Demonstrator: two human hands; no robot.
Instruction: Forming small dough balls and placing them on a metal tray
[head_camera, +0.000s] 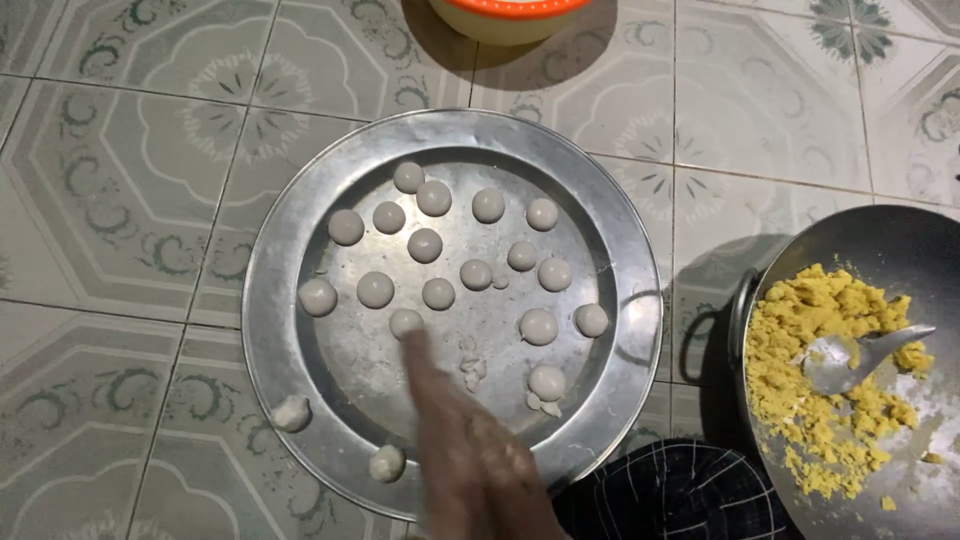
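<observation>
My right hand (470, 455) reaches in from the bottom edge over a round metal tray (275, 300) lying on the tiled floor. The hand is blurred, with its back up. Its outstretched fingertip touches or nearly touches a small white dough ball (403, 320) near the tray's middle. I see nothing held in the hand. Several more white dough balls (425, 245) are spread over the tray, and two rougher lumps (291, 412) sit on its near-left rim. My left hand is out of view.
At the right stands a dark metal wok (880, 245) holding crumbly yellow filling (800, 330) and a metal spoon (850, 358). A bowl with an orange rim (510, 12) sits at the top edge. Dark checked cloth (680, 495) lies at the bottom, between tray and wok.
</observation>
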